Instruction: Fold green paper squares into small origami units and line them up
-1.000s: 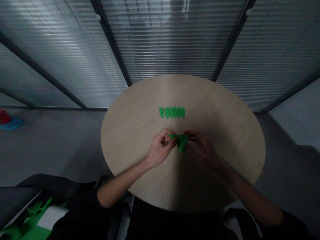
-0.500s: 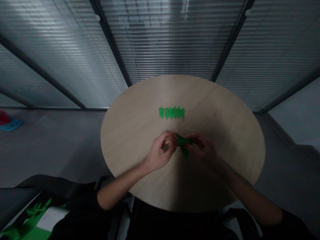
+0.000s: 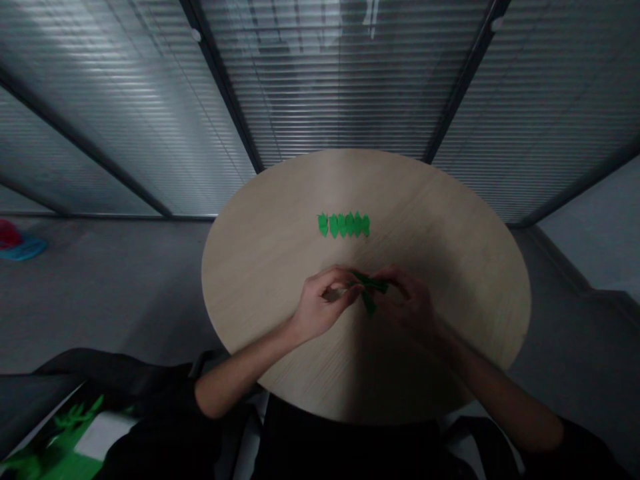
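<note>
Between both hands, above the near middle of the table, is a dark green folded piece that looks like paper (image 3: 369, 305). My left hand (image 3: 324, 303) pinches its left end between thumb and fingers. My right hand (image 3: 407, 303), in shadow, grips its right side with bent fingers. One pointed flap hangs down between the hands. Fingers cover much of the piece, so its full shape is hidden. Farther off, several small bright green leaf-shaped pieces (image 3: 343, 225) lie side by side in a row, the leftmost slightly apart.
The round wooden table (image 3: 260, 227) stands close to glass panels with blinds (image 3: 340, 100). At lower left, green items and a white flat thing (image 3: 104, 435) lie beside a black chair (image 3: 125, 363). A red and blue object (image 3: 23, 247) is on the floor at far left.
My left fingers have shifted slightly right along the folded green paper, the thumb now stretched farther across it. My right hand and the row of green pieces stay put.
</note>
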`<state>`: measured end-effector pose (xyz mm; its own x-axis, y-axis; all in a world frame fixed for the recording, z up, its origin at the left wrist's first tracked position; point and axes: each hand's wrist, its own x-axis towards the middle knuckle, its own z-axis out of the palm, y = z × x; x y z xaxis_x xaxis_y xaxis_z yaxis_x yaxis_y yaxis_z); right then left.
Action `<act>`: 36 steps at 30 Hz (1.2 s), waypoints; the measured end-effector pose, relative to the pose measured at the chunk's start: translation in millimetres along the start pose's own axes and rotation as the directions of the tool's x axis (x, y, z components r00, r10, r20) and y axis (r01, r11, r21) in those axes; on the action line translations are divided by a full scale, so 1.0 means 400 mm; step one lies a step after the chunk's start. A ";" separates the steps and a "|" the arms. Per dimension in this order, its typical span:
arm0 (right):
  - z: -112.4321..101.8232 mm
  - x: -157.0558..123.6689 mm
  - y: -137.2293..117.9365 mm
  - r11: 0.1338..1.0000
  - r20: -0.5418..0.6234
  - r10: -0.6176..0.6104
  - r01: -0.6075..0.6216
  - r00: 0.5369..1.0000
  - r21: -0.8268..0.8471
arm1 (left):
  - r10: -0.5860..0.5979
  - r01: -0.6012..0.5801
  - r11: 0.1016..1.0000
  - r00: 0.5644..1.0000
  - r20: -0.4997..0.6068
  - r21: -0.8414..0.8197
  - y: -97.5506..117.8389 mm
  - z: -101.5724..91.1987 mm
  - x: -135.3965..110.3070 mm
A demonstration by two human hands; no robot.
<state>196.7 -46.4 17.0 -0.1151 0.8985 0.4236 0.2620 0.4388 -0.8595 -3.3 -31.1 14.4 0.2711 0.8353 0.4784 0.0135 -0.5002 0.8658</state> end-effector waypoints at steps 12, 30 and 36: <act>0.006 -0.006 0.006 0.977 -0.015 -0.206 0.204 0.979 -0.063 | -0.178 0.172 0.973 0.984 -0.025 -0.156 0.001 0.011 -0.002; 0.010 -0.009 0.008 0.984 -0.039 -0.175 0.173 0.984 -0.044 | -0.287 0.288 0.916 0.957 0.045 -0.279 0.002 0.009 0.020; 0.009 -0.002 0.000 0.987 -0.041 -0.157 0.156 0.987 -0.027 | -0.296 0.296 0.922 0.954 0.039 -0.250 0.005 0.010 0.016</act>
<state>193.6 -47.1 15.6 -0.1158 0.8172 0.5646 0.2666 0.5731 -0.7749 2.4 -27.8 18.6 0.2923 0.9363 0.1946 -0.1484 -0.1566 0.9765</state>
